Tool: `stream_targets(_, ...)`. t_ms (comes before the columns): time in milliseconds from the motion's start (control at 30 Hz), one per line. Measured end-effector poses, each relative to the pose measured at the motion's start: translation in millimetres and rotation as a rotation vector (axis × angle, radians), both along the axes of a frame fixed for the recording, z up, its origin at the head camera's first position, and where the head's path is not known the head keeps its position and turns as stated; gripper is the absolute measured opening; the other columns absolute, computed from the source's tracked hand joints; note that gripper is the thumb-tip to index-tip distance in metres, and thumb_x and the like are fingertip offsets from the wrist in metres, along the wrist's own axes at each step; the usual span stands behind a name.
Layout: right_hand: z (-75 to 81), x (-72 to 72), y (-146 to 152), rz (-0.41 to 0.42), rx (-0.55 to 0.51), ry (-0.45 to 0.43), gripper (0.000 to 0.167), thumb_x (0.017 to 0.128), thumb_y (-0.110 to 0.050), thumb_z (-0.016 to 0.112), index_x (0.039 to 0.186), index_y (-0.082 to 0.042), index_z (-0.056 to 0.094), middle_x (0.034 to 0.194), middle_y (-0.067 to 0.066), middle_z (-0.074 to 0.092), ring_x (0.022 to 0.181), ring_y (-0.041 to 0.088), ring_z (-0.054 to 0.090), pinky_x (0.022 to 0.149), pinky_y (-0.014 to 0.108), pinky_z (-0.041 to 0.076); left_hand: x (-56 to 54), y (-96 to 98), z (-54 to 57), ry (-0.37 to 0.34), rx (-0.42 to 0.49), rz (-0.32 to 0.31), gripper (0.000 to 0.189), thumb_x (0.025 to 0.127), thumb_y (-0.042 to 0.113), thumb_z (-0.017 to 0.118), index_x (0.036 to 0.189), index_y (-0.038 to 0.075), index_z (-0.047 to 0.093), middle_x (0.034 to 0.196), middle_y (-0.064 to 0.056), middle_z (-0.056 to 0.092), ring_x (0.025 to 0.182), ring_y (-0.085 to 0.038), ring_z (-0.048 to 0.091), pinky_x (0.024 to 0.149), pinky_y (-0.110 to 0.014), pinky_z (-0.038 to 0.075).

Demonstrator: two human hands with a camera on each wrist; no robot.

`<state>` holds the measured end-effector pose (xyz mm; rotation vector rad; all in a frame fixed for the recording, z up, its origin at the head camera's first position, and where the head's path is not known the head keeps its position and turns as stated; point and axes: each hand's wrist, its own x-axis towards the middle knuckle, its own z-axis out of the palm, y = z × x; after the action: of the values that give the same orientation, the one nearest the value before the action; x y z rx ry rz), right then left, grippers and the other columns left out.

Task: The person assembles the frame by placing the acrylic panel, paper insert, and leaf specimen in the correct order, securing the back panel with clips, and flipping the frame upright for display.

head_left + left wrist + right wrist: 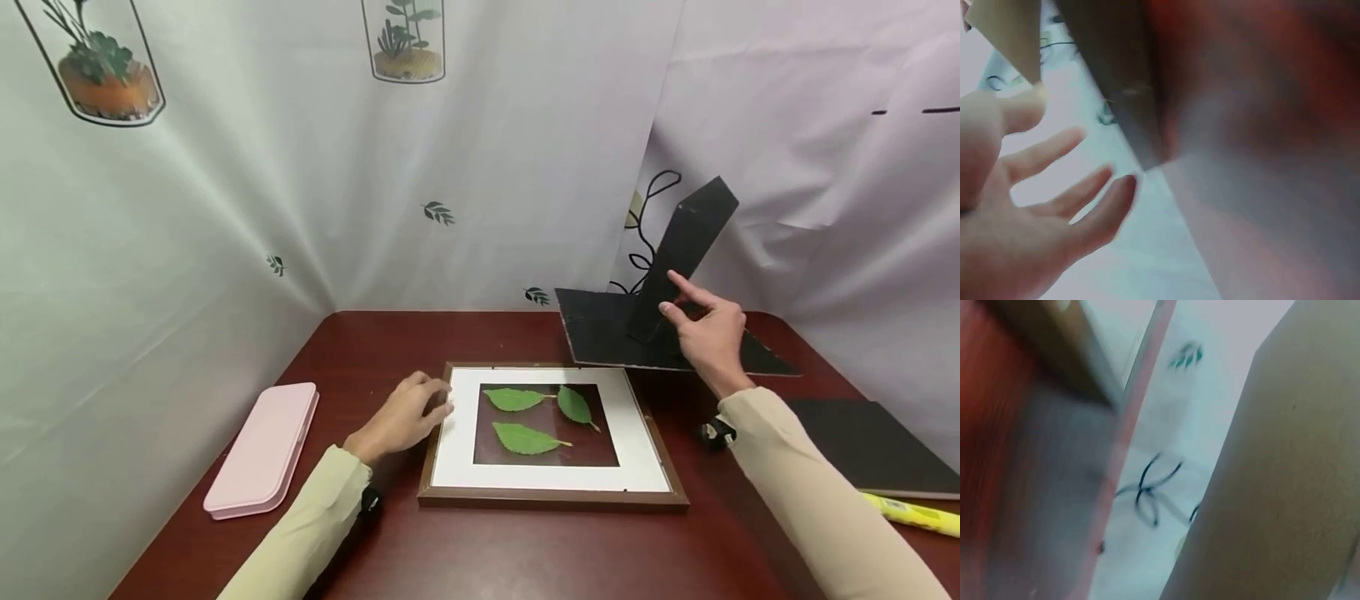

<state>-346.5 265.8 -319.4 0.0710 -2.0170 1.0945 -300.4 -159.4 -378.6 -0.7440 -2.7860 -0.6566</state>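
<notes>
A brown picture frame (555,497) lies flat on the table, with a white mat (455,450) around a see-through window. Inside the window are three green leaves: one at upper left (515,399), one at upper right (575,405) and one below (528,438). My left hand (401,417) is at the frame's left edge, fingers loosely bent. Behind the frame, my right hand (708,333) pinches the upright stand leg (686,242) of a black backing board (607,329). That board appears raised off the table; the right wrist view shows the leg (1279,462) close up, the fingers out of sight.
On the left lies a pink case (262,450). At the right are a flat black panel (873,446) and a yellow tube-like item (915,513), cut off by the view's edge. A patterned white curtain (480,167) hangs behind the dark red table (420,550).
</notes>
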Motion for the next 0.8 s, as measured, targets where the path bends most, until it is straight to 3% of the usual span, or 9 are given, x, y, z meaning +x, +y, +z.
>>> stream_targets(100,-0.9,5.3,-18,0.028,0.029,0.073,0.047,0.084,-0.008,0.08,0.124,-0.032,0.072,0.079,-0.027,0.06,0.057,-0.006,0.044,0.054,0.011,0.034,-0.5,13.8,8.4,0.001,0.193,-0.004,0.035,0.099,0.019,0.062,0.131,0.005,0.061,0.108,-0.016,0.066,0.098,-0.026,0.062,0.085,-0.038,0.052)
stream_targets(200,-1.5,10.0,-35,0.071,0.066,0.15,0.048,0.083,-0.005,0.08,0.124,-0.028,0.073,0.081,-0.007,0.068,0.057,-0.007,0.044,0.056,0.009,0.035,-0.4,32.5,19.8,-0.185,0.473,-0.074,0.041,0.101,0.015,0.059,0.141,0.01,0.052,0.12,-0.022,0.066,0.107,-0.033,0.067,0.089,-0.04,0.057)
stream_targets(267,-2.2,12.9,-45,0.096,0.1,0.193,0.048,0.083,-0.002,0.08,0.125,-0.025,0.072,0.082,0.006,0.07,0.059,-0.007,0.043,0.058,0.008,0.034,-0.6,46.1,26.2,-0.343,0.668,-0.108,0.045,0.102,0.014,0.057,0.146,0.014,0.048,0.13,-0.023,0.063,0.118,-0.037,0.065,0.095,-0.046,0.056)
stream_targets(333,-3.9,15.4,-53,0.118,0.138,0.222,0.049,0.083,0.0,0.079,0.126,-0.023,0.072,0.084,0.013,0.071,0.062,-0.004,0.044,0.059,0.008,0.034,-1.4,59.3,29.9,-0.455,0.813,-0.126,0.048,0.103,0.011,0.055,0.149,0.014,0.043,0.139,-0.025,0.057,0.127,-0.041,0.059,0.101,-0.052,0.052)
stream_targets(400,-6.6,17.6,-61,0.135,0.172,0.234,0.051,0.082,0.001,0.079,0.127,-0.022,0.071,0.085,0.013,0.071,0.064,0.001,0.046,0.06,0.008,0.033,-2.7,71.1,30.2,-0.494,0.889,-0.113,0.05,0.103,0.009,0.054,0.151,0.014,0.041,0.143,-0.025,0.053,0.131,-0.042,0.056,0.104,-0.055,0.05)
stream_targets(533,-12.7,22.0,-76,0.161,0.186,0.24,0.053,0.081,0.002,0.08,0.128,-0.02,0.07,0.086,0.012,0.072,0.066,0.012,0.048,0.06,0.009,0.032,-4.6,87.0,25.6,-0.493,0.93,-0.051,0.052,0.103,0.01,0.052,0.153,0.013,0.038,0.148,-0.022,0.045,0.132,-0.04,0.054,0.102,-0.05,0.052)
stream_targets(800,-20.6,29.4,-106,0.271,0.149,0.265,0.054,0.08,0.002,0.08,0.129,-0.018,0.07,0.084,0.01,0.071,0.067,0.018,0.049,0.06,0.012,0.034,-7.5,92.4,12.1,-0.568,1.129,-0.004,0.072,0.096,0.0,0.059,0.158,0.015,0.026,0.155,-0.02,0.039,0.123,-0.037,0.063,0.084,-0.033,0.059)
